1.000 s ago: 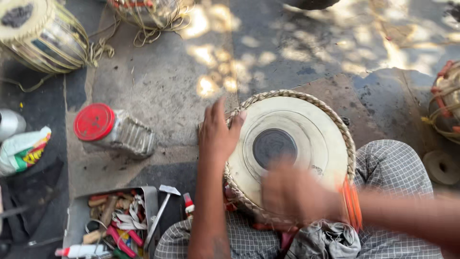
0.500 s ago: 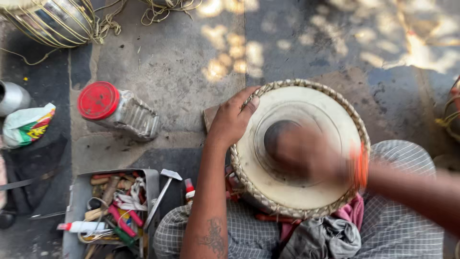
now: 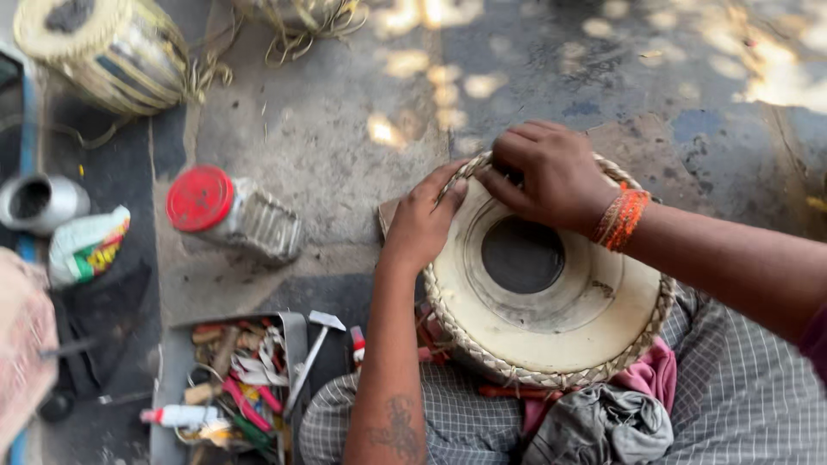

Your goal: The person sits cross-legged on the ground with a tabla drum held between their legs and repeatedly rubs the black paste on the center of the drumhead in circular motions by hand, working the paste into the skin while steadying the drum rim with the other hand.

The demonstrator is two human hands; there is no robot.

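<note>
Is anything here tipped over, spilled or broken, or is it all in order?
One thing: the clear jar with the red lid lies on its side on the ground, left of the drum. Nothing looks spilled. Both hands, left and right, rest on the drum's braided rim.

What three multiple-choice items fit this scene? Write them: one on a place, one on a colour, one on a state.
1. Where does the jar lie?
A. On the ground beside the drum
B. On the drumhead
C. Inside the tool tray

2. What colour is the jar's lid?
A. Blue
B. Red
C. White

3. How does the right hand stand?
A. Raised in the air, apart from the drum
B. Closed around a hammer
C. Resting on the far rim of the drum

Answers:
1. A: the jar lies on its side on the ground, across from the left hand and above the tool tray.
2. B: the lid is plainly red.
3. C: its fingers press on the braided rim, with the left hand on the rim next to it.
</note>
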